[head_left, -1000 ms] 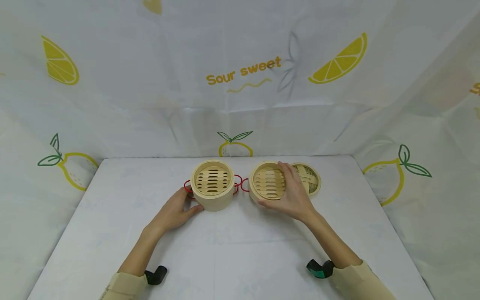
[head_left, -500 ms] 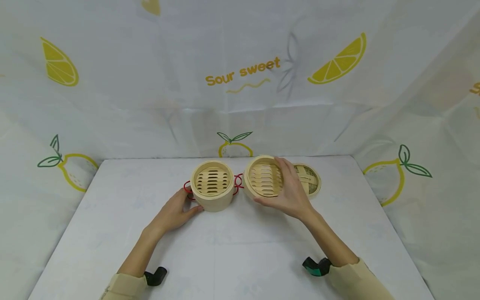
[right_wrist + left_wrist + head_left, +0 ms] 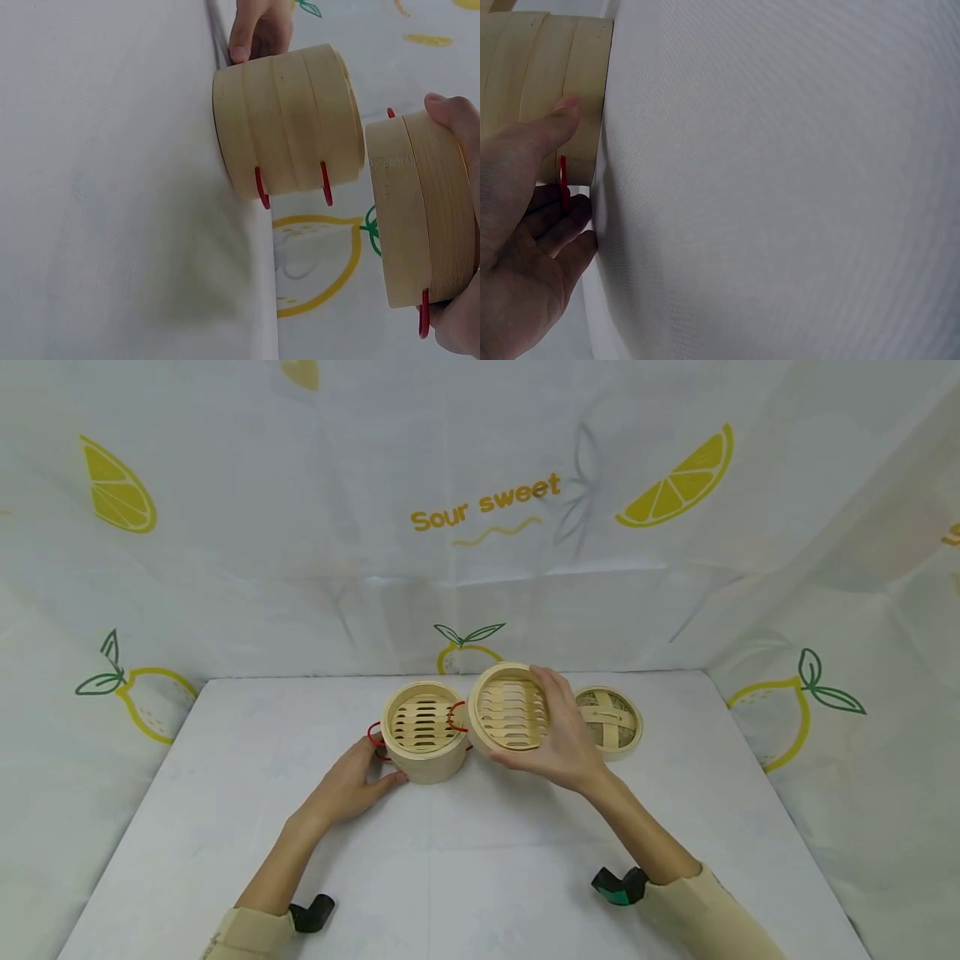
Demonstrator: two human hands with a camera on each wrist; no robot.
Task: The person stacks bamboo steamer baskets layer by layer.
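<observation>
A stack of two bamboo steamer baskets [image 3: 427,767] with red loop handles stands on the table, its slatted floor showing. My left hand [image 3: 351,783] holds the stack low at its left side. In the left wrist view the thumb [image 3: 555,129] presses the bamboo wall, with fingers near a red loop. My right hand [image 3: 564,742] grips another bamboo steamer basket [image 3: 513,717] by its right side, raised off the table and slightly tilted. In the right wrist view, a gap separates this basket [image 3: 416,210] from the stack [image 3: 281,120].
A woven bamboo steamer lid [image 3: 611,720] lies on the white table [image 3: 480,877] to the right of the held basket. Behind the table hangs a white curtain [image 3: 337,610] with lemon prints.
My right hand has lifted its steamer basket off the table and moved it left and up, toward the stack. More of the lid shows now. The left hand and the stack stay put.
</observation>
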